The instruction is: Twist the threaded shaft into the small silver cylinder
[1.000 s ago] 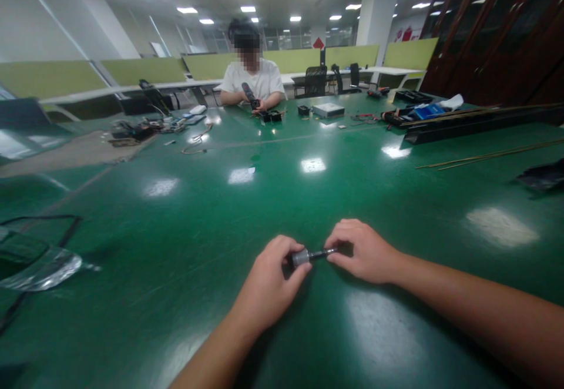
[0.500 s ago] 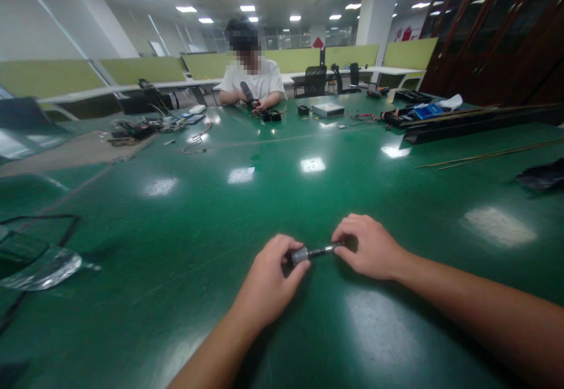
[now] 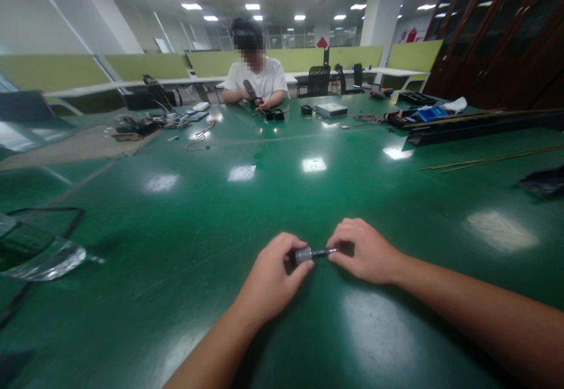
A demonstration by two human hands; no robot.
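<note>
Right hand [image 3: 368, 252] moved inward; shaft [image 3: 321, 253] ends between fingers [image 3: 338, 237].

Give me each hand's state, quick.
Left hand: closed, holding the grey cylinder.
Right hand: closed, thumb and fingers pinching the far end of the thin rod.

Grey-and-black piece [image 3: 304, 254]: I can read no lettering on it.
Red diamond [image 3: 322, 42]: shows just above the green partition [image 3: 304, 60] in my view; too small for me to tell any character.
Red wall graphics [image 3: 411, 36]: on the pale wall beside the dark cabinet [image 3: 489, 48], too blurred for me to read.
Blue packet [image 3: 433, 113]: I cannot make out any print.
</note>
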